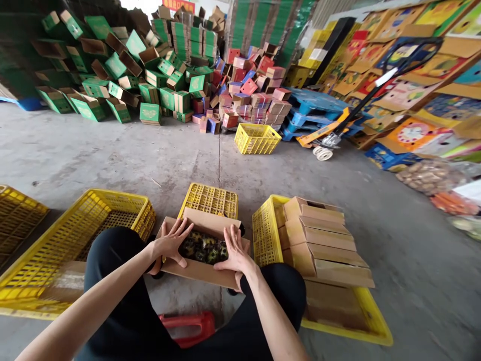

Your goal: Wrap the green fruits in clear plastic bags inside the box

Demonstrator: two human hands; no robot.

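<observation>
Between my knees is an open cardboard box (210, 271), its long flaps standing up. Dark round fruits with green-yellow tops, which look like mangosteens (206, 247), fill what I can see of its inside. My left hand (173, 242) lies over the left end of the box with fingers spread, thumb reaching toward the near flap. Over the right end rests my right hand (236, 251), its fingers also spread, touching the box's edge. Both hands cover parts of the contents. Just beyond the box is an upturned yellow crate (210, 198).
Folded cardboard boxes (326, 235) fill a yellow crate (263, 235) at my right. A large yellow crate (108, 198) stands at my left. Farther off are another yellow crate (257, 139), a pallet jack (330, 135), blue pallets (315, 103) and heaped green boxes (90, 105).
</observation>
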